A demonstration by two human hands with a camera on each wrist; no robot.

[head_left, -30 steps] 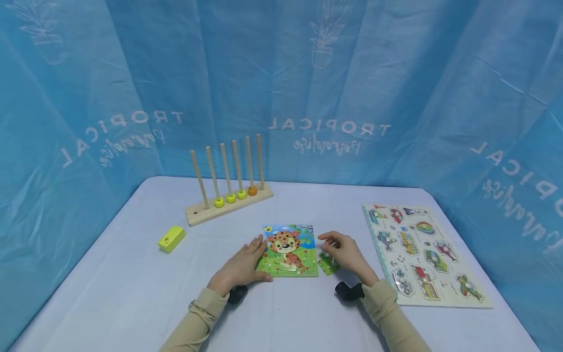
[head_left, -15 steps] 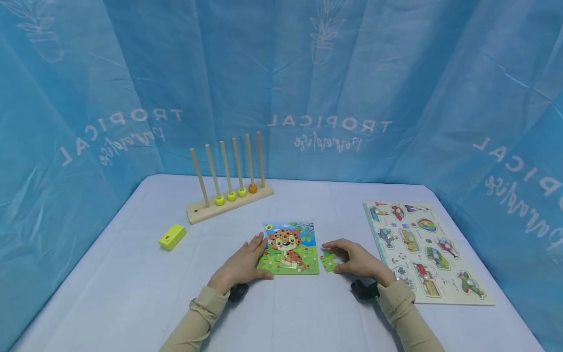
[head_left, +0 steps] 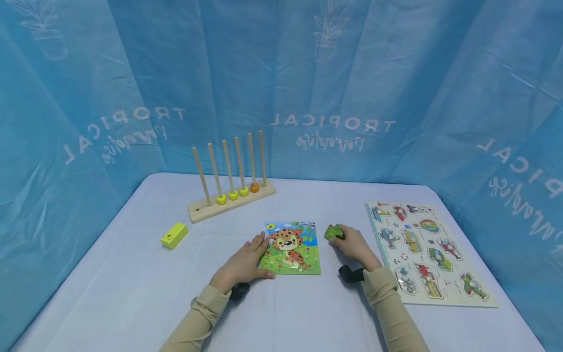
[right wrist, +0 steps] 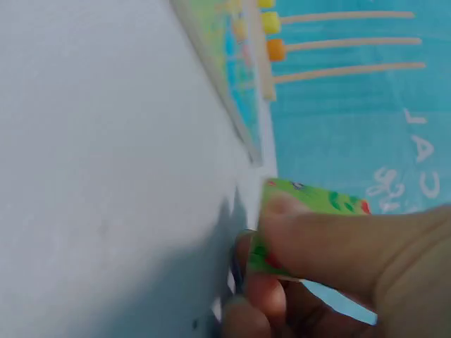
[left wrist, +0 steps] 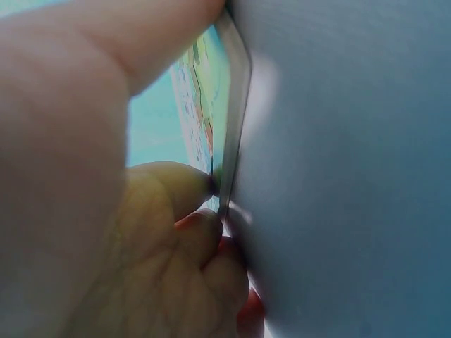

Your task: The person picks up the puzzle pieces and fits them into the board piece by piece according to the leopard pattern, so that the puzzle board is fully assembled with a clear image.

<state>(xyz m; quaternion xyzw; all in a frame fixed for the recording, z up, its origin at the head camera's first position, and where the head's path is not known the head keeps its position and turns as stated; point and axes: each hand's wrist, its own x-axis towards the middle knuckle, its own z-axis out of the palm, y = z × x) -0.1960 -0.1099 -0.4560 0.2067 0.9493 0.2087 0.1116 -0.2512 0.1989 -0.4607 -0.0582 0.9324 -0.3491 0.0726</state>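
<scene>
A square jigsaw puzzle with a spotted leopard cub on green grass lies flat near the middle of the table. My left hand rests against its left side, fingers along the left edge and thumb by the lower left corner. In the left wrist view, the fingertips touch the thin edge of the puzzle board. To the right of the puzzle, my right hand pinches a green puzzle piece between thumb and fingers. The right wrist view shows this green piece partly hidden by the thumb.
A wooden peg stand with yellow and orange beads stands at the back left. Near it lies a yellow block. A white knob puzzle board with vehicle shapes lies on the right. Blue curtains surround the table.
My right hand first reached down to the green puzzle piece beside the puzzle. It has then moved it away, further back on the table. The left hand has stayed in place.
</scene>
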